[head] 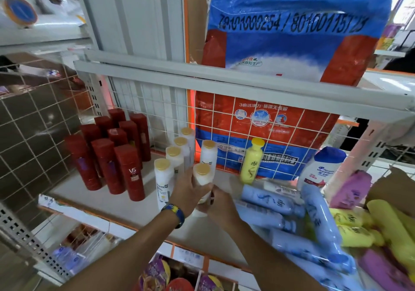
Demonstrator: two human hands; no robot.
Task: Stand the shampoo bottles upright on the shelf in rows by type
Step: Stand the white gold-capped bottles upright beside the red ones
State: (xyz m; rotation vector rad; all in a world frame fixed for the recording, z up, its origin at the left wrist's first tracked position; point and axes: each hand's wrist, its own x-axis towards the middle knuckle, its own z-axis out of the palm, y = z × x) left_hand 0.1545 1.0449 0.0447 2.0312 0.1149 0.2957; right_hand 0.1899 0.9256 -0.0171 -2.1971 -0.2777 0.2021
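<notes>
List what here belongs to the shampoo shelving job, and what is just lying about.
Job: shelf; red bottles; white row; white bottle gripped by left hand and right hand; blue bottles lying flat; yellow bottles.
Lying about: detergent bag; wrapped paper rolls; packets below.

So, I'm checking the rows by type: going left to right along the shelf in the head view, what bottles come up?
Red VS bottles → white Pantene bottles → upright yellow bottle → Head & Shoulders bottle → pink bottle.

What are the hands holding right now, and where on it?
Both hold one white gold-capped bottle. The left hand grips its upper body just under the cap, and the right hand holds its lower body from the other side.
</notes>
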